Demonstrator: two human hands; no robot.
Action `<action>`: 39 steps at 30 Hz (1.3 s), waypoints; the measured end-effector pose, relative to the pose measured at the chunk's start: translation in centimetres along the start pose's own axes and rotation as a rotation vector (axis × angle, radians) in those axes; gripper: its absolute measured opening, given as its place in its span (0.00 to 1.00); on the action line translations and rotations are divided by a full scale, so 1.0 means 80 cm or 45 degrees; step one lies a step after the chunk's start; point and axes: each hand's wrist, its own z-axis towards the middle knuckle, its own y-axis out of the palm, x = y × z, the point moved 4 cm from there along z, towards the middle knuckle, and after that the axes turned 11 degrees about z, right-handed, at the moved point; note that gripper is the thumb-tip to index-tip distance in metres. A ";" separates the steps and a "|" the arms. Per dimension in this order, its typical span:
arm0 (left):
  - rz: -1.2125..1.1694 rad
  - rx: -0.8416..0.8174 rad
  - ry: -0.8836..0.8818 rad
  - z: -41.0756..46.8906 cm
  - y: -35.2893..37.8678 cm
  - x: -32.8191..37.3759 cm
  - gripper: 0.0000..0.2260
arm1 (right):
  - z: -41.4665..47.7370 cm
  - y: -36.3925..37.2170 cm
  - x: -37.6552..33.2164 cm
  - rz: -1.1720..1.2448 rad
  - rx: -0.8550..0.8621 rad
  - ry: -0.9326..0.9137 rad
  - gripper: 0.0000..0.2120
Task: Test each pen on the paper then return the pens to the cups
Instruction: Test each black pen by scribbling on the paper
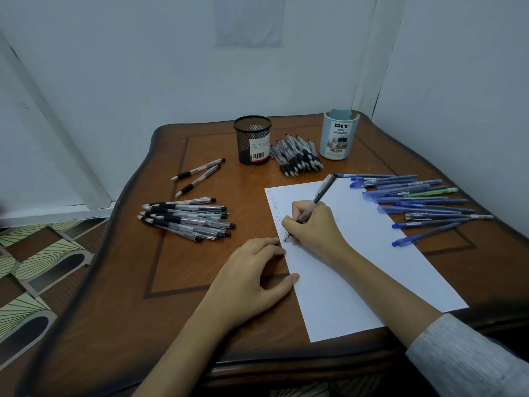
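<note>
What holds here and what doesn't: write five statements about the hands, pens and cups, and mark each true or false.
1. The right hand grips a pen with its tip on the paper. True.
2. The left hand holds a second pen. False: it rests on the table at the paper's left edge, holding nothing.
3. The black mesh cup stands left of the light blue cup. True.
4. The blue pens stand in the light blue cup. False: they lie flat right of the paper, some overlapping it.
5. Small test marks run down the paper's left edge. True.
</note>
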 end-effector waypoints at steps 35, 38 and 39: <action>0.002 -0.009 -0.014 0.000 -0.001 0.003 0.21 | 0.001 -0.001 0.000 0.011 0.018 0.018 0.16; 0.002 -0.007 -0.012 -0.001 -0.002 0.003 0.22 | 0.000 -0.004 0.000 0.027 0.041 0.001 0.15; 0.002 -0.005 -0.012 -0.001 -0.002 0.003 0.22 | 0.000 -0.004 0.000 0.026 0.056 -0.012 0.16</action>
